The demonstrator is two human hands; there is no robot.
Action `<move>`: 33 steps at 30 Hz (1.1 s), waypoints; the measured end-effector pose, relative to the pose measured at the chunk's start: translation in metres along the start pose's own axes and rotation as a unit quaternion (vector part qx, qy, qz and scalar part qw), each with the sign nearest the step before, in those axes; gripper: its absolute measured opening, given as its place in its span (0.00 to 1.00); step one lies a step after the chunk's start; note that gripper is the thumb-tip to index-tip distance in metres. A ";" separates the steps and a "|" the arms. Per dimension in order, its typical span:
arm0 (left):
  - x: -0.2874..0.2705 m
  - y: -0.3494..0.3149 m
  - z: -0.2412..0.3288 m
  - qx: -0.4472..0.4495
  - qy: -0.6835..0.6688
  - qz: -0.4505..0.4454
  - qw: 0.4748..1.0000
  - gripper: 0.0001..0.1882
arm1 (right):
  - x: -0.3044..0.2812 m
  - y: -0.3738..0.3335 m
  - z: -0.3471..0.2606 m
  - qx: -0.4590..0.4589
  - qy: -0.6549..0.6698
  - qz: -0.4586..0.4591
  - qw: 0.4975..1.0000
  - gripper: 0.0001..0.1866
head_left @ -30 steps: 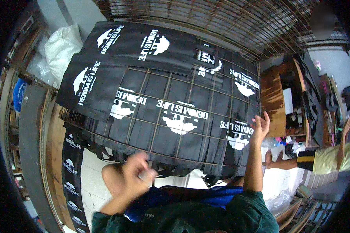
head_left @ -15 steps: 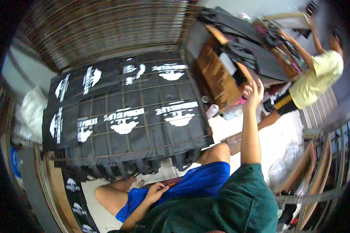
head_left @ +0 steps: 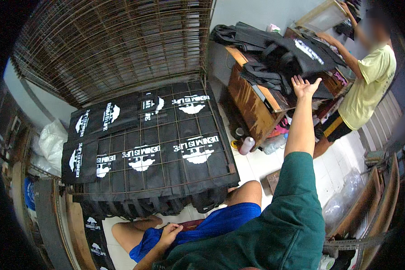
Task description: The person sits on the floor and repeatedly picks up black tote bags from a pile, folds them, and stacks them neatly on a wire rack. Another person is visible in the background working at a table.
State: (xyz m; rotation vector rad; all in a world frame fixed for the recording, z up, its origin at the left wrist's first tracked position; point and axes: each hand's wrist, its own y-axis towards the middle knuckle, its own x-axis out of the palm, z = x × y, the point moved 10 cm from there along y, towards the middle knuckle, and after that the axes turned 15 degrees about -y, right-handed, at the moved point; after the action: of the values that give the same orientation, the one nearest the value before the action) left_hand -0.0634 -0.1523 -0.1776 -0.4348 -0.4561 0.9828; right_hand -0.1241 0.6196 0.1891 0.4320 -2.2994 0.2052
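Observation:
My right arm reaches out to the right, and my right hand [head_left: 306, 87] is open, palm up, with its fingers spread and nothing in them. Just beyond it, over the wooden table [head_left: 252, 96], is a black fabric bag [head_left: 297, 56] with a white print and loop handles; whether it touches the fingertips I cannot tell. My left hand [head_left: 170, 234] rests on the blue shorts at my lap, its fingers loosely curled together with nothing seen in them. In front of me, printed black bags [head_left: 166, 128] lie in rows under a wire drying rack [head_left: 155, 135].
More wire racks [head_left: 121, 45] stand raised behind. A co-worker [head_left: 369, 81] in a yellow shirt holds a framed screen [head_left: 321, 18] at the table's far side. A pale bottle [head_left: 246, 146] stands on the floor. Clear plastic [head_left: 344, 202] and boards [head_left: 357, 204] are at right.
My right hand has moved up and farther out, from curled fingers to spread ones. A printed black bag now shows on the table beyond it. My left hand stays at my lap.

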 end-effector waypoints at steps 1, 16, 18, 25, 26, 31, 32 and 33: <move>-0.001 -0.003 0.000 -0.007 0.005 0.008 1.000 0.09 | 0.007 0.006 0.010 0.004 -0.008 0.002 1.000 0.47; 0.091 -0.032 0.227 0.314 0.117 -0.053 0.941 0.14 | 0.253 -0.203 -0.017 -0.127 -0.536 -0.394 0.736 0.37; 0.087 -0.025 0.287 0.393 0.083 -0.027 0.915 0.13 | 0.276 -0.266 -0.004 -0.155 -0.591 -0.486 0.625 0.42; 0.018 0.050 0.358 0.283 -0.274 -0.028 0.919 0.38 | 0.303 -0.457 0.005 -0.107 -0.575 -0.718 0.378 0.43; 0.026 0.051 0.356 0.248 -0.302 -0.060 0.918 0.45 | 0.304 -0.465 -0.004 -0.109 -0.575 -0.720 0.373 0.43; 0.041 0.034 0.355 0.208 -0.451 -0.234 0.836 0.55 | 0.310 -0.462 -0.030 -0.072 -0.584 -0.690 0.423 0.45; 0.042 0.022 0.362 0.217 -0.472 -0.286 0.805 0.55 | 0.312 -0.461 -0.034 -0.103 -0.594 -0.683 0.411 0.46; 0.044 -0.003 0.382 0.234 -0.516 -0.338 0.751 0.49 | 0.309 -0.453 -0.035 -0.091 -0.600 -0.670 0.429 0.46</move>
State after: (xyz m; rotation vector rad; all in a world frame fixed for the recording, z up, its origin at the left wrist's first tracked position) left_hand -0.2499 -0.0609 0.1456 0.7821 -1.2230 0.4916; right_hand -0.1328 0.1323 0.4439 2.7322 -2.0270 -1.6121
